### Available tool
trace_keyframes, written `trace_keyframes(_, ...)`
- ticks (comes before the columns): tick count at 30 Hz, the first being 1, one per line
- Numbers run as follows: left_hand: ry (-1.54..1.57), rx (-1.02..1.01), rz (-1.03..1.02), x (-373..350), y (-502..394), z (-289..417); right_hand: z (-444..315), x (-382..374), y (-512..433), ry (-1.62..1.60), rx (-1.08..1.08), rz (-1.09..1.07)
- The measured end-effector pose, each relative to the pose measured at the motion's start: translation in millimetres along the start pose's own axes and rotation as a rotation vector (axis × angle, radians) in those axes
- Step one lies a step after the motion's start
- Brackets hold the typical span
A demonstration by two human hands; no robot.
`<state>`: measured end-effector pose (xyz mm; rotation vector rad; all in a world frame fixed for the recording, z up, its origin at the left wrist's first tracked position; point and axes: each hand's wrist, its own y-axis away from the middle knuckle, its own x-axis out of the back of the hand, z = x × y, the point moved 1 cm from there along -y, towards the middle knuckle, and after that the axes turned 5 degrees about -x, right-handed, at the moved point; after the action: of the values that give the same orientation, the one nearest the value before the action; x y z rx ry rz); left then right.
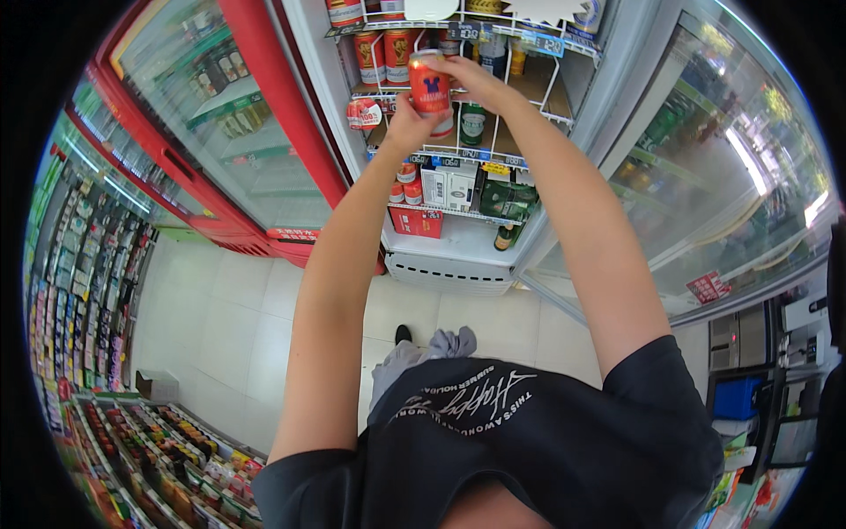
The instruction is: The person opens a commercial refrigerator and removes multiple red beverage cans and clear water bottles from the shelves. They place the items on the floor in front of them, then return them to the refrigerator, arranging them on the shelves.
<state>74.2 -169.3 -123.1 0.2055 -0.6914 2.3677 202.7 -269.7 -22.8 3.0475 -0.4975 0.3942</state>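
An orange-red beverage can [431,87] with a dark blue emblem is held upright between both hands before the fridge shelves. My left hand [411,125] grips its lower part, while my right hand [472,78] has its fingers on the upper right side near the rim. Behind it, red-and-gold Budweiser cans [398,56] stand in a row on a wire-fronted shelf. A green can [472,123] stands on the shelf below, to the right of my left hand. The lower end of another can, partly covered by my left hand, shows under the held can.
Wire shelf rails [462,155] with price tags cross the open fridge. Cartons [448,188] and a green bottle [503,237] sit lower down. The fridge's glass door [700,172] swings out at right. A red-framed fridge [284,99] stands at left, and stocked shelves [158,456] behind.
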Motion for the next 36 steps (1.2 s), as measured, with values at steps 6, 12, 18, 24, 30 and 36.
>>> trace_keyframes(6, 0.028, -0.029, -0.220, -0.9, -40.7, 9.5, 26.4, 31.1, 0.4, -0.070, 0.088, 0.031)
trace_keyframes(12, -0.141, -0.078, -0.324, 9.1, -78.8, -1.3, 51.1, 16.1, -39.5, 0.047, 0.103, 0.300)
trace_keyframes(18, -0.126, -0.193, -0.240, 3.1, -115.3, -4.2, 55.7, 20.8, -85.8, 0.076, 0.296, 0.468)
trace_keyframes(24, -0.523, -0.259, -0.165, 16.4, -110.4, 13.4, 54.1, -1.4, -99.2, 0.210, 0.313, 0.729)
trace_keyframes(30, -0.510, -0.516, 0.044, 11.1, -116.7, -16.5, 43.8, -26.8, -88.5, 0.270, 0.264, 0.926)
trace_keyframes(36, -0.032, -0.283, -0.184, 7.9, -142.8, -61.7, 34.6, -37.1, -94.4, 0.267, 0.180, 0.934)
